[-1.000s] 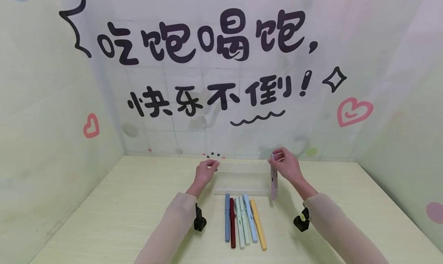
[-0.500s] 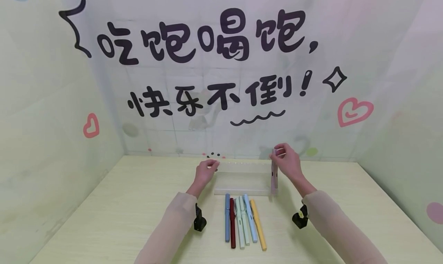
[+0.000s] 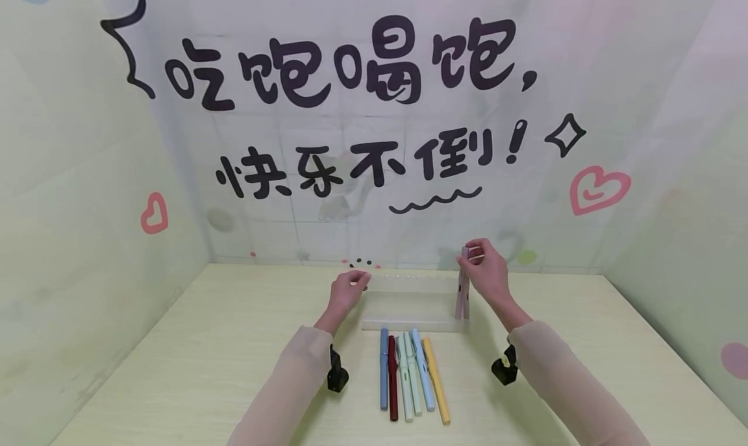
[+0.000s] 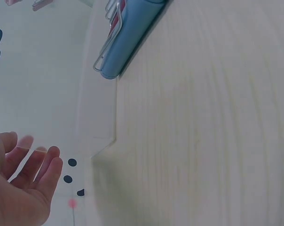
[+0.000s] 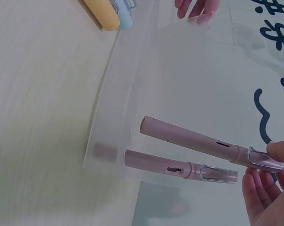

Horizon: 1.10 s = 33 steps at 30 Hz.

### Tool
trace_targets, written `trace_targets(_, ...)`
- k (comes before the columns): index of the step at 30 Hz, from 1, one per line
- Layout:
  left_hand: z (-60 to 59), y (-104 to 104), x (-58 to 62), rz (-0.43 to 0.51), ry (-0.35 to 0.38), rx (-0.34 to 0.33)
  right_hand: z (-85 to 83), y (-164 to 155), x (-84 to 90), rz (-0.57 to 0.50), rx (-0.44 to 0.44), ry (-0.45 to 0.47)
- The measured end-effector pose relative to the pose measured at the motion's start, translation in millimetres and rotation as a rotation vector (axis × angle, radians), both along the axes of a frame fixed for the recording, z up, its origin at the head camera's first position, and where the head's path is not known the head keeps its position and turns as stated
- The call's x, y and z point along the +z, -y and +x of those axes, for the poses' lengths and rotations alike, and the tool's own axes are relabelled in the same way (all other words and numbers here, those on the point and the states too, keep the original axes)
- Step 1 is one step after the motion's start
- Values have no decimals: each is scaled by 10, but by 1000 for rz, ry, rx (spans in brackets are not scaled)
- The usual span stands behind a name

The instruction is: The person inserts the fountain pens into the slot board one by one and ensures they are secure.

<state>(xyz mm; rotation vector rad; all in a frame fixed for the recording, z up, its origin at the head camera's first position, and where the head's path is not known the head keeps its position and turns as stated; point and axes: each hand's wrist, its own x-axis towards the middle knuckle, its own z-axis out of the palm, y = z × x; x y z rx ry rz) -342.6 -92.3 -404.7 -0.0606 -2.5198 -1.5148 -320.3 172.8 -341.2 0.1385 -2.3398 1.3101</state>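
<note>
Right hand [image 3: 487,274] pinches the clip end of a pale pink plastic pen [image 5: 198,142], held upright over the clear rectangular plastic box [image 3: 409,303]. Left hand [image 3: 346,289] pinches the box's far left corner. Five coloured pens [image 3: 411,378] lie on the counter [image 3: 204,368] between the wrists.

Your right hand held a pink pen over the clear box.

Your right hand [image 5: 269,188] pinched the clip end of the pink pen [image 5: 203,142], which slanted away from your fingertips [image 5: 279,151] over the clear box [image 5: 132,94]. Just below the pen, a matching pink shape [image 5: 179,167] showed in the box's clear surface; whether it was a reflection could not be told. Far from your hand lay a yellow pen [image 5: 102,12] beside a pale blue pen [image 5: 124,14], and your other hand's fingers [image 5: 198,8] touched the box's far edge.
</note>
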Motion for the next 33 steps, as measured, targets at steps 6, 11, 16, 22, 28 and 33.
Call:
trace_targets(6,15,-1,12,-4,-5,5,-42,-4,-70,4,-5,-26)
trace_targets(11,22,-5,8,-3,-5,6,-69,-3,-135,5,-8,-32)
trace_targets(16,32,-3,10,-11,-24,1,-72,4,-168,6,0,-46)
trace_targets(22,33,-2,14,-17,-36,1,-71,9,-199,25,13,-46)
trace_targets(28,32,-1,8,-17,-46,-5,-65,15,-209,49,33,-34)
trace_targets(33,24,1,-1,-17,-38,-5,-72,20,-226,74,47,-28)
